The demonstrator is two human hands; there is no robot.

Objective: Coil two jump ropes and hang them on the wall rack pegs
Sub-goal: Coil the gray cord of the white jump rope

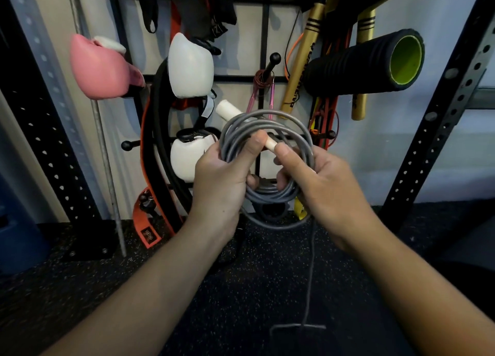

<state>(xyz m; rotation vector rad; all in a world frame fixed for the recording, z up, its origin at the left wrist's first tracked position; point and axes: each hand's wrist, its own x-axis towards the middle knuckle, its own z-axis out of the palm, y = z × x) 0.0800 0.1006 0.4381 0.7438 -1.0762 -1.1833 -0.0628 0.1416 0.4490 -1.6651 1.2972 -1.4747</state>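
A grey jump rope (pixel 270 119) is wound into a coil of several loops in front of the wall rack. My left hand (pixel 222 178) grips the coil's left side, its thumb against a pale handle (pixel 271 144). My right hand (pixel 318 178) holds the coil's right side, thumb on the loops beside that handle. A second pale handle (pixel 227 110) pokes out behind the top of the coil. A loose tail of the rope (pixel 310 270) hangs down to the floor. A thin reddish rope with pink handles (pixel 263 87) hangs coiled on a black peg (pixel 273 60).
The black grid wall rack (pixel 265 28) carries a pink boxing glove (pixel 101 69), white gloves (pixel 190 66), a black foam roller (pixel 367 60), gold bats (pixel 302 58) and straps. A bare peg (pixel 128 144) sticks out at left. Perforated black uprights (pixel 444 114) flank it.
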